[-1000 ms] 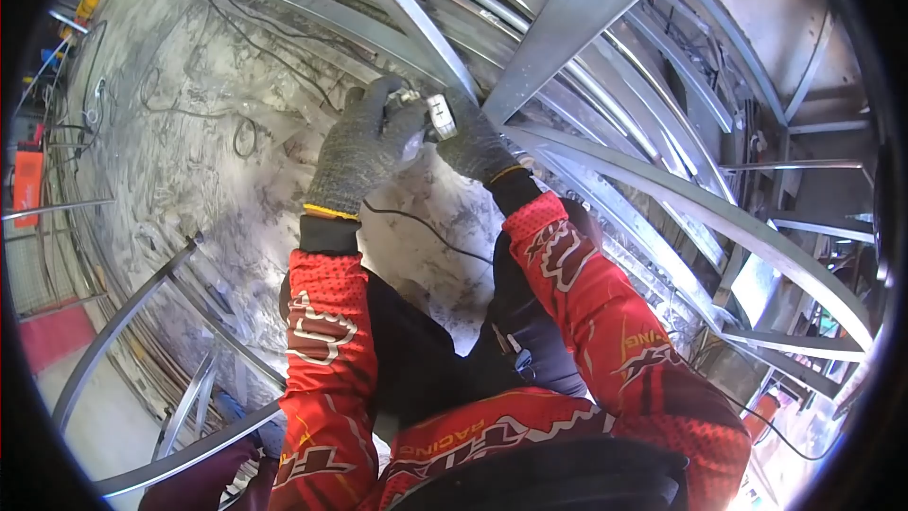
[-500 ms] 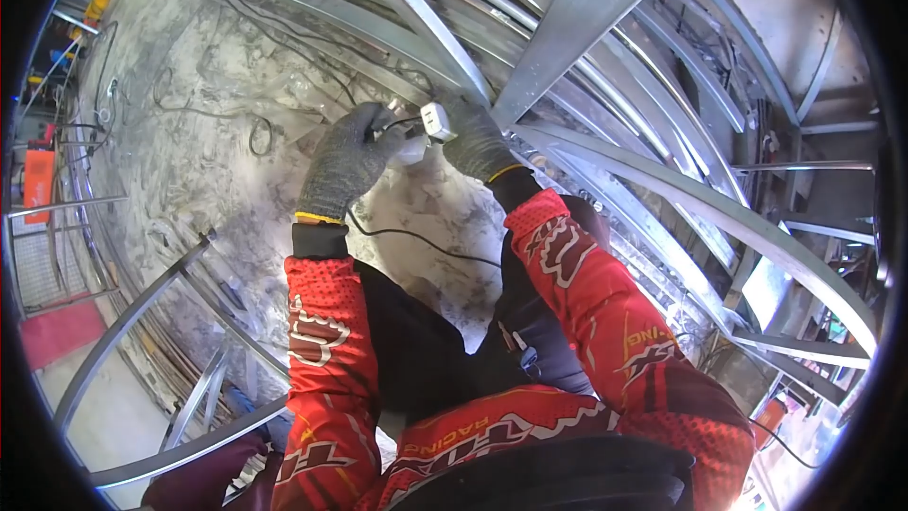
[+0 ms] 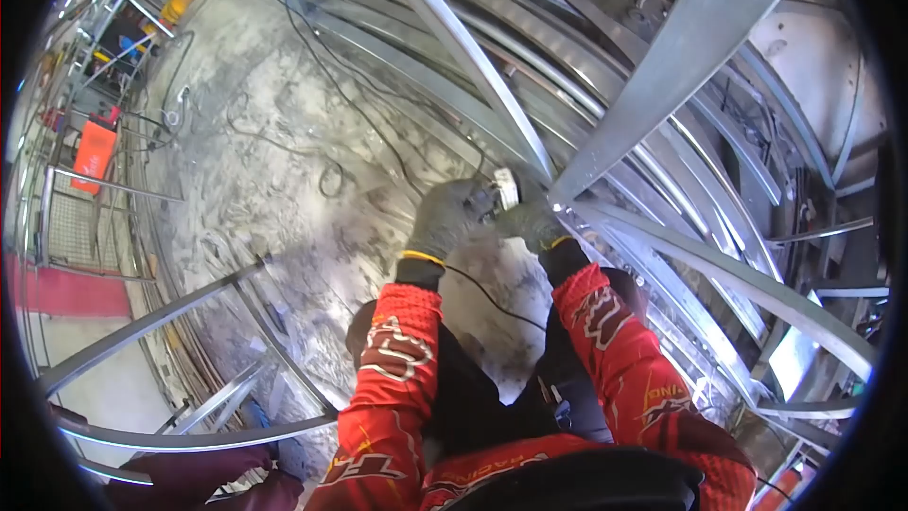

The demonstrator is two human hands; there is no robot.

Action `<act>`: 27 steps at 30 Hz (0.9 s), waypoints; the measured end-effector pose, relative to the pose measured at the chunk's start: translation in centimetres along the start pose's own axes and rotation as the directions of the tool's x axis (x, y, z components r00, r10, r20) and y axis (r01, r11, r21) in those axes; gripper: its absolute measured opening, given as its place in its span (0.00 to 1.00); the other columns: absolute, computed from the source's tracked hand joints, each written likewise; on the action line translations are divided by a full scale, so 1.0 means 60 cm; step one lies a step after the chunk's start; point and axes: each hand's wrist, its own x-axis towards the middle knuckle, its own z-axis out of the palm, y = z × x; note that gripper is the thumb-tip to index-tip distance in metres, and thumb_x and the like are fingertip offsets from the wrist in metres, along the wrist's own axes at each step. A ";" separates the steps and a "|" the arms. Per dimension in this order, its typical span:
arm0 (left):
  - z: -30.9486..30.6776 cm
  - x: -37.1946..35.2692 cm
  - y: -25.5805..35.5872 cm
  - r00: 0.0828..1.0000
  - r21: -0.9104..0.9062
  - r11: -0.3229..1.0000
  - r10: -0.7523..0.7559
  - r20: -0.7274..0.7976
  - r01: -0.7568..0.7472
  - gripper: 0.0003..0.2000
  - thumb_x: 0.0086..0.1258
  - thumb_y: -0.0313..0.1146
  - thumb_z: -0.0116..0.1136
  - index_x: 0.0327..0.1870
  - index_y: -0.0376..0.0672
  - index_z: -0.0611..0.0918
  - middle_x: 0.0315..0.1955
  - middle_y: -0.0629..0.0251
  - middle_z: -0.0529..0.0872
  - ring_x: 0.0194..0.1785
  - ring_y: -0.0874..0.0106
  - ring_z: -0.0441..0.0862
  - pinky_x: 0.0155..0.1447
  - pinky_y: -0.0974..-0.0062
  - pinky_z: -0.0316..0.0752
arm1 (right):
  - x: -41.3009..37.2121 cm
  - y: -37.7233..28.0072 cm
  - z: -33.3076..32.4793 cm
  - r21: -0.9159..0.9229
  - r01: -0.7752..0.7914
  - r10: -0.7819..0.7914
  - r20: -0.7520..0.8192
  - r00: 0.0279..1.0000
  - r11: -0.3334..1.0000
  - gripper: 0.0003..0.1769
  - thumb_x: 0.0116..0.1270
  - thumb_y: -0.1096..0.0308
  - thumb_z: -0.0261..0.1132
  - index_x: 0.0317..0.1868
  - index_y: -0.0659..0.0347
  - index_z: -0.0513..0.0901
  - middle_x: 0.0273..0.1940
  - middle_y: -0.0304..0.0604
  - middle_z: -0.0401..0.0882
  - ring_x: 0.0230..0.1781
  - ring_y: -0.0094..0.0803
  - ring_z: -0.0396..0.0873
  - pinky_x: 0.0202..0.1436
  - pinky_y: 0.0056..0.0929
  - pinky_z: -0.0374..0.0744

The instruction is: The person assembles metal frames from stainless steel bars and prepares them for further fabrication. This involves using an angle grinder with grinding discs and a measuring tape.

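A small white power socket with dark slots on its face is gripped in my right hand, low over the floor. Close against it on the left is my left hand, its fingers closed round what looks like the black end of a power cord. Grey knit gloves with yellow cuff edges cover both hands. The fingertips nearly meet, so whether plug and socket are joined cannot be made out. A black cable curves across the floor between my knees, below the wrists.
Long metal bars are stacked ahead and to the right. A wide upright metal beam stands close by my right hand. Curved metal tubing is at left. Thin cords trail over the stained floor. Another person's dark trousers show lower left.
The view has shifted, so hands and surroundings sit lower and further right. The white socket has turned more upright, and my hands have drawn closer together round it.
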 end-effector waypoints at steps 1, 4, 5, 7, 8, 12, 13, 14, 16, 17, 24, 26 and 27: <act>0.037 -0.003 -0.028 0.999 -0.016 0.999 -0.034 0.001 0.034 0.13 0.69 0.40 0.65 0.45 0.39 0.87 0.27 0.52 0.86 0.31 0.63 0.85 0.39 0.67 0.79 | 0.000 0.008 0.000 -0.188 0.050 -0.067 -0.084 0.994 0.981 0.70 0.35 0.64 0.86 0.79 0.59 0.55 0.69 0.59 0.70 0.70 0.48 0.69 0.71 0.37 0.71; 0.019 -0.006 0.001 0.999 -0.054 0.998 0.016 -0.043 -0.018 0.12 0.70 0.38 0.65 0.43 0.38 0.86 0.27 0.53 0.86 0.30 0.68 0.83 0.39 0.68 0.79 | -0.021 -0.015 -0.005 -0.411 0.112 -0.184 -0.139 0.973 0.905 0.64 0.37 0.65 0.86 0.77 0.59 0.61 0.62 0.54 0.77 0.62 0.46 0.76 0.66 0.41 0.75; 0.019 -0.008 0.001 0.999 -0.036 0.999 0.033 -0.041 -0.035 0.12 0.70 0.38 0.65 0.43 0.37 0.86 0.27 0.53 0.86 0.31 0.68 0.83 0.40 0.69 0.79 | -0.007 -0.003 -0.009 -0.290 0.107 -0.139 -0.093 0.986 0.951 0.61 0.38 0.65 0.86 0.75 0.60 0.64 0.59 0.53 0.78 0.60 0.47 0.76 0.66 0.42 0.75; 0.025 -0.010 0.000 0.998 -0.102 0.993 0.058 -0.039 -0.062 0.12 0.69 0.38 0.65 0.42 0.38 0.86 0.29 0.52 0.86 0.32 0.65 0.84 0.41 0.68 0.79 | -0.006 0.015 -0.019 -0.158 0.068 -0.076 -0.047 0.996 0.985 0.57 0.40 0.65 0.85 0.73 0.60 0.67 0.57 0.52 0.80 0.59 0.47 0.76 0.66 0.43 0.75; 0.029 -0.010 0.000 0.995 -0.166 0.982 0.086 -0.046 -0.092 0.12 0.69 0.39 0.65 0.42 0.38 0.87 0.30 0.51 0.87 0.33 0.62 0.85 0.42 0.67 0.79 | -0.009 0.015 -0.027 0.035 0.040 -0.040 0.004 0.999 0.999 0.56 0.41 0.64 0.85 0.72 0.61 0.68 0.57 0.53 0.79 0.59 0.47 0.76 0.66 0.43 0.76; -0.026 -0.005 0.047 0.990 0.111 0.987 0.103 0.092 -0.113 0.13 0.68 0.41 0.65 0.43 0.39 0.87 0.32 0.49 0.87 0.38 0.54 0.86 0.44 0.61 0.80 | -0.006 0.028 -0.018 -0.165 0.086 -0.102 -0.095 0.990 0.982 0.49 0.44 0.69 0.82 0.69 0.61 0.70 0.55 0.49 0.81 0.55 0.42 0.79 0.60 0.40 0.80; -0.025 -0.007 0.047 0.990 0.113 0.987 0.108 0.085 -0.118 0.13 0.68 0.41 0.65 0.43 0.39 0.87 0.32 0.49 0.87 0.38 0.54 0.86 0.44 0.61 0.80 | -0.003 0.020 -0.015 -0.280 0.104 -0.140 -0.114 0.984 0.954 0.49 0.44 0.71 0.82 0.69 0.61 0.71 0.55 0.49 0.81 0.55 0.42 0.79 0.60 0.39 0.80; -0.025 -0.009 0.043 0.991 0.122 0.985 0.114 0.077 -0.123 0.13 0.68 0.41 0.65 0.42 0.39 0.87 0.32 0.50 0.87 0.38 0.53 0.86 0.43 0.61 0.79 | -0.001 0.012 -0.010 -0.393 0.113 -0.178 -0.133 0.975 0.913 0.48 0.44 0.72 0.81 0.69 0.61 0.71 0.55 0.49 0.82 0.54 0.42 0.80 0.59 0.37 0.80; -0.021 -0.002 0.035 0.985 0.199 0.965 0.167 0.036 -0.171 0.13 0.69 0.41 0.65 0.40 0.38 0.86 0.30 0.51 0.86 0.36 0.55 0.85 0.42 0.62 0.79 | -0.002 0.010 -0.007 -0.257 0.134 -0.176 -0.150 0.973 0.957 0.48 0.43 0.72 0.81 0.68 0.61 0.72 0.55 0.49 0.82 0.54 0.41 0.80 0.58 0.36 0.80; -0.006 0.001 0.019 0.986 0.203 0.965 0.166 0.031 -0.169 0.13 0.69 0.41 0.65 0.40 0.38 0.86 0.30 0.51 0.86 0.36 0.55 0.85 0.42 0.62 0.79 | 0.001 0.025 -0.015 -0.002 0.140 -0.139 -0.133 0.981 0.990 0.48 0.43 0.71 0.82 0.68 0.62 0.72 0.56 0.49 0.82 0.54 0.40 0.80 0.58 0.36 0.79; -0.017 -0.012 0.036 0.988 -0.008 0.996 -0.088 0.128 0.089 0.12 0.67 0.40 0.63 0.43 0.42 0.86 0.35 0.52 0.88 0.39 0.53 0.86 0.46 0.60 0.80 | -0.007 0.016 -0.009 0.056 0.078 -0.072 -0.102 0.992 0.995 0.40 0.45 0.77 0.78 0.63 0.61 0.77 0.46 0.46 0.84 0.42 0.35 0.81 0.44 0.36 0.82; -0.034 -0.012 0.021 0.950 0.203 0.933 0.309 -0.040 -0.296 0.07 0.68 0.32 0.61 0.40 0.40 0.87 0.35 0.53 0.89 0.39 0.60 0.87 0.45 0.65 0.81 | -0.009 0.014 -0.025 0.047 0.078 -0.073 -0.114 0.991 0.996 0.37 0.46 0.77 0.77 0.62 0.60 0.79 0.45 0.45 0.84 0.41 0.35 0.81 0.42 0.35 0.82; -0.056 -0.013 -0.030 0.961 -0.038 0.977 0.200 -0.191 -0.210 0.06 0.69 0.31 0.63 0.40 0.39 0.87 0.34 0.58 0.90 0.38 0.66 0.87 0.44 0.68 0.80 | -0.015 0.004 -0.057 0.191 0.080 -0.060 -0.107 0.992 0.978 0.32 0.49 0.77 0.75 0.59 0.59 0.80 0.43 0.43 0.83 0.42 0.34 0.82 0.44 0.35 0.83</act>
